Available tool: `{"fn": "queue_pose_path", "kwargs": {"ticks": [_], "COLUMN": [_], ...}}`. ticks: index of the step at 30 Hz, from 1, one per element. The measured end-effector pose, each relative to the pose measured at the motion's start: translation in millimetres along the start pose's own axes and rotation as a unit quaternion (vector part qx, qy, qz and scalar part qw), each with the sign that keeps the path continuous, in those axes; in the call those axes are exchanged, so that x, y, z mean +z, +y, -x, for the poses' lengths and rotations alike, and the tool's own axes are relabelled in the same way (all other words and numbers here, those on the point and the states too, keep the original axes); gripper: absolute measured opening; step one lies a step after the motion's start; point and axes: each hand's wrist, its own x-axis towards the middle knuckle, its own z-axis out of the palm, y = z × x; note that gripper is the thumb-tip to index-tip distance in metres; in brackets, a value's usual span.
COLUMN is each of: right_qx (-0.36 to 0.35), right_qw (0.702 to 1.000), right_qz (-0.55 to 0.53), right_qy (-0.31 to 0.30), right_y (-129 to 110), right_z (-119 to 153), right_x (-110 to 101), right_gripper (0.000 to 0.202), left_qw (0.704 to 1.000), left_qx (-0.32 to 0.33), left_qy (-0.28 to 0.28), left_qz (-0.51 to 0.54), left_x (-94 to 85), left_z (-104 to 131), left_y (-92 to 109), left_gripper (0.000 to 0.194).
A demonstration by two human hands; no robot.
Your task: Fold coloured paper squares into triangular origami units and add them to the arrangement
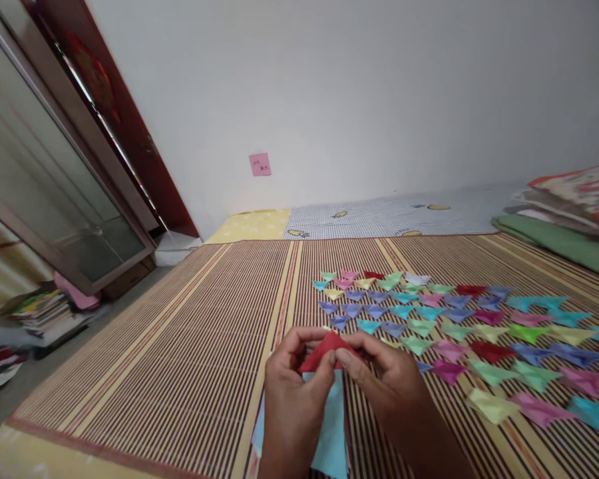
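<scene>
A small red paper (331, 347), folded to a triangle with its point up, is held between both hands. My left hand (295, 392) pinches its left side, with the thumb on the front near the middle. On the right side, my right hand (387, 369) grips it with thumb and fingers, the two thumbs nearly touching. Beneath the hands lies light blue paper (333, 426) on the striped mat (180, 346). Rows of folded paper pieces in several colours (489, 336) spread over the mat to the right.
Pillows (584, 193) and a green folded cloth (559, 246) sit at the far right. A white wall with a pink note (259, 164) stands behind the mat. At the left are a glass-panelled door (54, 153) and a stack of books (42, 309).
</scene>
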Motion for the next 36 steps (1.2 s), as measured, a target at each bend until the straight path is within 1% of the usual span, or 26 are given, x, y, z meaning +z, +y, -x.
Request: {"fn": "queue_pose_path", "kwargs": {"ticks": [2, 4, 12, 14, 16, 18, 20, 22, 27, 32, 35, 36], "right_qx": [0.001, 0.004, 0.015, 0.014, 0.018, 0.02, 0.025, 0.037, 0.074, 0.076, 0.077, 0.074], "right_qw": [1.0, 0.999, 0.995, 0.993, 0.991, 0.99, 0.988, 0.986, 0.98, 0.984, 0.986, 0.987], "right_qz": [-0.021, -0.037, -0.093, -0.104, -0.103, -0.094, -0.091, -0.098, -0.145, -0.131, -0.121, -0.118], "right_qy": [0.008, 0.015, 0.04, 0.06, 0.084, 0.107, 0.122, 0.129, 0.117, 0.096, 0.083, 0.082], "right_y": [-2, -2, 1, 0, -1, -3, -4, -3, 1, 3, 2, 2], "right_z": [0, 0, 0, 1, 2, 3, 3, 3, 1, -1, -1, -1], "right_x": [1, 1, 2, 3, 4, 4, 4, 4, 1, -6, -6, -6], "right_gripper": [0.022, 0.021, 0.022, 0.023, 0.024, 0.025, 0.025, 0.025, 0.03, 0.032, 0.03, 0.03], "left_qw": [1.0, 0.999, 0.999, 0.997, 0.991, 0.987, 0.986, 0.987, 0.993, 0.998, 0.999, 0.999], "left_qx": [0.0, 0.0, 0.008, -0.01, -0.044, -0.072, -0.084, -0.081, -0.048, -0.013, -0.002, 0.002], "left_qy": [-0.026, -0.038, -0.024, -0.016, -0.012, -0.017, -0.03, -0.039, -0.043, -0.046, -0.05, -0.05], "left_qz": [-0.009, -0.005, 0.038, 0.078, 0.122, 0.143, 0.141, 0.135, 0.101, 0.03, 0.016, 0.015], "left_x": [0.7, 1.4, 6.5, 8.5, 10.1, 10.8, 11.0, 10.9, 9.5, 2.0, -2.9, -4.0], "left_z": [0, 0, 1, 1, 0, -1, -2, -2, 1, 0, -1, -1], "left_y": [0, 0, 5, 5, 4, 3, 3, 2, 2, 1, -1, -1], "left_gripper": [0.017, 0.019, 0.028, 0.033, 0.035, 0.031, 0.026, 0.027, 0.027, 0.017, 0.015, 0.018]}}
